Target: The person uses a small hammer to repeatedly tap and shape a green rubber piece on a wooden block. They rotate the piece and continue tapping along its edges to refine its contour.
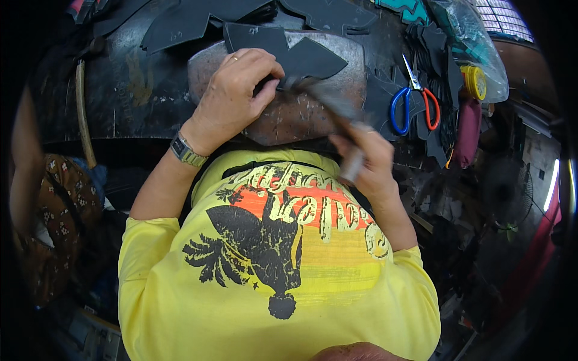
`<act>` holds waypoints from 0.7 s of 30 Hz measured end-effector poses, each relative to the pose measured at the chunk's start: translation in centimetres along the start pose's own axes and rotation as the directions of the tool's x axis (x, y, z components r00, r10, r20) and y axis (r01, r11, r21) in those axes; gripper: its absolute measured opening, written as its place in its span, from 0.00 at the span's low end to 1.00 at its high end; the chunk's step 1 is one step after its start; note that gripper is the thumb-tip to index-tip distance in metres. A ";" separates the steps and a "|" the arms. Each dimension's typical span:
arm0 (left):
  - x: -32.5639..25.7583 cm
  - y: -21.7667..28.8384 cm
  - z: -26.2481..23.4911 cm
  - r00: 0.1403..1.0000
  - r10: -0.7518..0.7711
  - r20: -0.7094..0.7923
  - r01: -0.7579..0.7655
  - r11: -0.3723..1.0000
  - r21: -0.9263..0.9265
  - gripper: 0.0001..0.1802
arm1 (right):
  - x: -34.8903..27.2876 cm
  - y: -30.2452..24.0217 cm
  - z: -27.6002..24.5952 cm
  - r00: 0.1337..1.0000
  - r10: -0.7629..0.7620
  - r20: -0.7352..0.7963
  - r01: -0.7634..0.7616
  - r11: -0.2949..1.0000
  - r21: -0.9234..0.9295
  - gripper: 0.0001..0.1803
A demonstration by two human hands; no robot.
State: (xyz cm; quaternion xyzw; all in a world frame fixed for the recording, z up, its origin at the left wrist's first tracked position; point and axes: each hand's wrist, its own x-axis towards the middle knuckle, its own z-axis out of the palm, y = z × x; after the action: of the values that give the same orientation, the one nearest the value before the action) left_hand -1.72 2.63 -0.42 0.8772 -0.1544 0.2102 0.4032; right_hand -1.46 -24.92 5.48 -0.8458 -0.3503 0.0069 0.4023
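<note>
L hand (236, 90) pinches dark cut piece (283, 51) flat on worn block (283, 114). R hand (367, 153) fist-grips blurred hammer (337, 108), head touching piece. Scissors (414, 102) lie right.

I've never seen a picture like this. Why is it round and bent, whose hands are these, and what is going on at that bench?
There is no machine: a person wears a wide fisheye camera on the head, looking down, so straight edges bend. The yellow shirt is their own. The left hand, with a wristwatch, presses a dark cut-out piece onto a worn rounded block. The right hand grips the handle of a tool that is blurred by motion, probably a hammer, with its head at the piece. More dark cut pieces lie around, and scissors with one blue and one red handle lie to the right.
</note>
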 end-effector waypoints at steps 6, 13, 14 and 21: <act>0.1 0.1 -0.1 0.999 0.021 0.031 -0.022 0.999 0.032 0.10 | -0.5 0.6 -1.8 0.979 0.198 0.038 -0.199 0.980 0.010 0.29; 0.0 0.2 -0.2 0.996 -0.028 0.086 0.022 0.998 0.065 0.10 | 0.9 1.1 0.4 0.945 0.311 0.099 -0.308 0.950 -0.046 0.30; 0.0 0.2 -0.2 0.996 -0.015 0.085 0.009 0.998 0.065 0.11 | 1.0 1.1 0.1 0.919 0.373 0.130 -0.370 0.928 -0.043 0.28; 0.0 0.3 0.1 0.993 0.041 0.109 -0.059 0.985 0.164 0.20 | 0.5 1.6 -0.8 0.975 0.051 -0.214 -0.024 0.992 0.125 0.28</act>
State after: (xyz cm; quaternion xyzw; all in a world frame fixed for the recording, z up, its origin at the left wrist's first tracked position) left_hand -1.81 2.36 -0.31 0.9136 -0.1794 0.1859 0.3140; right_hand 0.08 -25.89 5.06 -0.8218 -0.2872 -0.0565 0.4889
